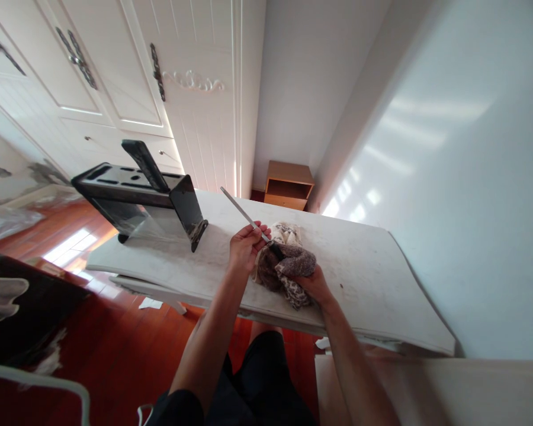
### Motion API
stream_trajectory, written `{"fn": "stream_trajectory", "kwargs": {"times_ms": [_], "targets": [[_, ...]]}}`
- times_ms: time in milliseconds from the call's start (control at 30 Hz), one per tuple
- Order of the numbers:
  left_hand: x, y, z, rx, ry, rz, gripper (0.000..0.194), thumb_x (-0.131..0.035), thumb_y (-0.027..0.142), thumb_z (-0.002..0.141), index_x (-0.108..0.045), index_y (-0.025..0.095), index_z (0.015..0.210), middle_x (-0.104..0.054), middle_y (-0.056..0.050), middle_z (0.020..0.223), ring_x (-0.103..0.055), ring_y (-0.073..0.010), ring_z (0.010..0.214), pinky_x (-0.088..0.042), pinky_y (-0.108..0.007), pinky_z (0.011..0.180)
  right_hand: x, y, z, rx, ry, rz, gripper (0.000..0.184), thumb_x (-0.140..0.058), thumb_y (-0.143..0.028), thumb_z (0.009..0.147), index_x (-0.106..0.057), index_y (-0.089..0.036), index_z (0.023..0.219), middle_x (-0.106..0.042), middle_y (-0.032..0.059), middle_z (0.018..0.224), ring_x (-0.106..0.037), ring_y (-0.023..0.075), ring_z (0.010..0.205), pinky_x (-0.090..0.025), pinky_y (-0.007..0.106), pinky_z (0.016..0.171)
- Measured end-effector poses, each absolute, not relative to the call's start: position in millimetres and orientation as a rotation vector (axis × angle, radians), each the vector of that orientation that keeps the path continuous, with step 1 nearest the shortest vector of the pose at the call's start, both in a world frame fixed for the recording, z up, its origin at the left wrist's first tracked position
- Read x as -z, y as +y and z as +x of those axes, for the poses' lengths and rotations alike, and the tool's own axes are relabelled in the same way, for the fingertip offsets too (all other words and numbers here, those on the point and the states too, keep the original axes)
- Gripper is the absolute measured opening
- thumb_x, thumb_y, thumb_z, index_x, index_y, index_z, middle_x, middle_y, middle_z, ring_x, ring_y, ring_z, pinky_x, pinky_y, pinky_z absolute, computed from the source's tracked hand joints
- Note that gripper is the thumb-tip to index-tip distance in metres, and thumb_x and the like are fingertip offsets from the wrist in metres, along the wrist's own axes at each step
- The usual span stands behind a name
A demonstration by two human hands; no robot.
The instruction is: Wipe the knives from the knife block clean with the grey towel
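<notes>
My left hand (245,244) is closed around the lower shaft of a honing steel (237,207). The rod points up and to the left, and its black handle (276,249) runs into a bunched brown and cream patterned cloth (298,260). That cloth is gripped in my right hand (313,285), pressed against the handle; most of its fingers are hidden under the folds. Left of my hands stands a black knife block (153,192) with clear sides. One black-handled knife (144,165) sticks up from its slotted top.
Beneath everything is a narrow white table (359,260) with a stained top. White wardrobes (199,118) rise behind it, a glossy white wall (462,177) borders the right, and a small wooden cabinet (288,171) stands beyond the far edge. A dark box-like object (26,319) sits at left.
</notes>
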State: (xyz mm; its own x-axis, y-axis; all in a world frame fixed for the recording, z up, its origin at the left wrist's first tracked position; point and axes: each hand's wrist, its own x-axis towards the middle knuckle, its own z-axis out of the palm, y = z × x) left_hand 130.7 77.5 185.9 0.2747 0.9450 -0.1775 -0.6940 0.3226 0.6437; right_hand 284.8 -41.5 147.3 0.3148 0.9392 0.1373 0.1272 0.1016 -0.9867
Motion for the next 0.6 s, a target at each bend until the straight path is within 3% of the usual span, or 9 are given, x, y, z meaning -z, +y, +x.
{"fn": "stream_trajectory", "kwargs": {"times_ms": [200,333,433,533,600], "targets": [[-200.8,81.6,139.4,-1.182,0.579,0.505,0.03,-0.085,0.016,0.062,-0.069,0.01,0.087,-0.072,-0.006,0.079,-0.07,-0.0152,0.071,-0.058,-0.032,0.076,-152.8,-47.3,283.8,-0.636,-1.13,-1.317,0.051,-0.083,-0.038,0.065,-0.074,-0.026,0.113,-0.072,0.0025,0.115,-0.066,0.0315,0.11,-0.049,0.048,0.105],[-205.4,77.8,147.0,-1.215,0.558,0.522,0.034,-0.086,0.021,0.064,-0.068,0.011,0.091,-0.073,-0.006,0.086,-0.07,-0.0143,0.074,-0.057,-0.031,0.079,-151.5,-49.9,284.4,-0.58,-1.034,-1.337,0.037,-0.081,-0.039,0.061,-0.077,-0.025,0.095,-0.075,0.0031,0.1,-0.069,0.0321,0.096,-0.054,0.048,0.094],[-207.7,68.3,151.1,-1.23,0.517,0.586,0.043,-0.084,0.03,0.069,-0.067,0.013,0.104,-0.073,-0.01,0.102,-0.071,-0.018,0.091,-0.055,-0.033,0.087,-152.2,-51.1,284.3,-0.517,-0.943,-1.356,0.031,-0.08,-0.038,0.058,-0.077,-0.024,0.085,-0.076,0.0034,0.092,-0.07,0.031,0.089,-0.056,0.048,0.088],[-209.0,53.9,153.9,-1.137,0.537,0.729,0.057,-0.081,0.037,0.074,-0.06,0.018,0.123,-0.069,-0.011,0.12,-0.067,-0.0216,0.109,-0.052,-0.033,0.092,-154.0,-52.7,283.4,-0.464,-0.886,-1.358,0.032,-0.08,-0.036,0.06,-0.076,-0.022,0.089,-0.076,0.0036,0.093,-0.07,0.0299,0.09,-0.056,0.047,0.088],[-208.8,43.8,156.2,-1.059,0.554,0.823,0.072,-0.083,0.034,0.072,-0.051,0.022,0.135,-0.066,-0.011,0.126,-0.066,-0.0206,0.11,-0.051,-0.032,0.093,-152.5,-53.6,283.6,-0.475,-0.865,-1.337,0.035,-0.08,-0.034,0.063,-0.075,-0.021,0.094,-0.075,0.0044,0.097,-0.069,0.0289,0.092,-0.055,0.046,0.09]]}}
